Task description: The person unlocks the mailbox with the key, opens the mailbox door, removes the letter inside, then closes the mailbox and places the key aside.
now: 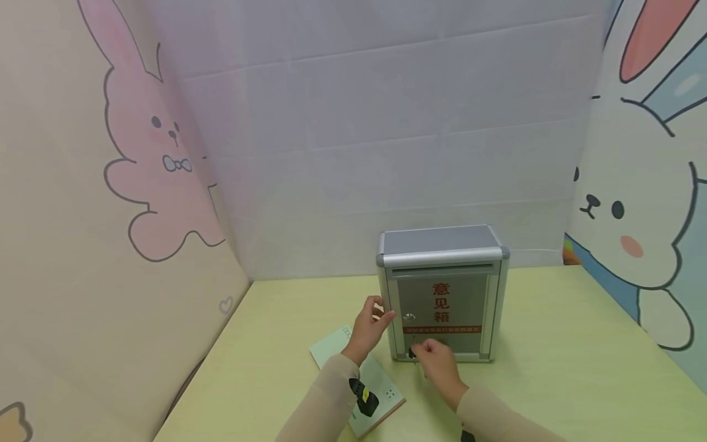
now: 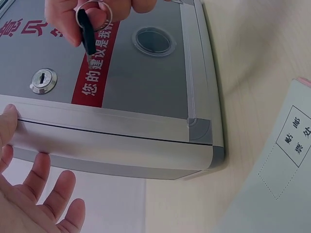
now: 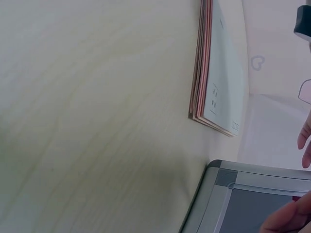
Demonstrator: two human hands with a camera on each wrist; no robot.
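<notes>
A silver-grey suggestion box [image 1: 464, 307] with red lettering stands upright on the table. My left hand [image 1: 369, 325] rests against its left edge; in the left wrist view its thumb touches the front and the fingers [image 2: 62, 191] spread along the side. My right hand [image 1: 439, 367] is before the lower front, pinching a small key [image 2: 88, 34] with a black head on a metal ring [image 2: 104, 4]. The key's tip points towards the keyhole lock [image 2: 43, 80] but is apart from it. Only a few fingers of the right hand show in the right wrist view.
A stack of pale green envelopes [image 1: 381, 383] lies on the table [image 1: 265, 368] left of the box, partly under my left forearm. A white curtain [image 1: 386, 153] hangs behind. Walls with rabbit drawings [image 1: 149, 153] stand on both sides.
</notes>
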